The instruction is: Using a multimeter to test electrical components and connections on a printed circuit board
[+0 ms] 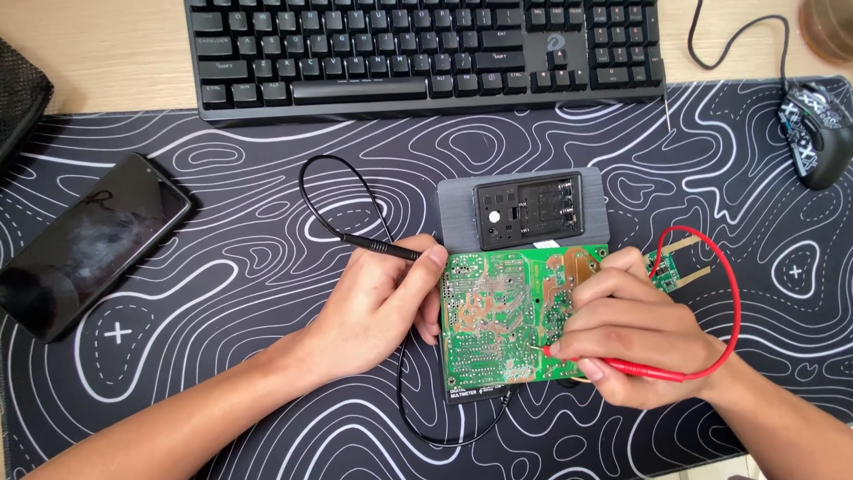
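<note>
Here, the right hand (635, 333) pinches a red probe (613, 363) onto the green circuit board (498, 316) at mid-desk, while the left hand (378, 307) grips a black probe (382, 246) at its left edge; steady tips would serve best.

green circuit board (498, 311), red probe (622, 364), black probe (378, 246), black mat (249, 178) with white swirls.

The person is showing two bare arms with no sleeves on them. The left hand (378, 307) and right hand (635, 338) are wearing no rings, gloves or watch.
</note>
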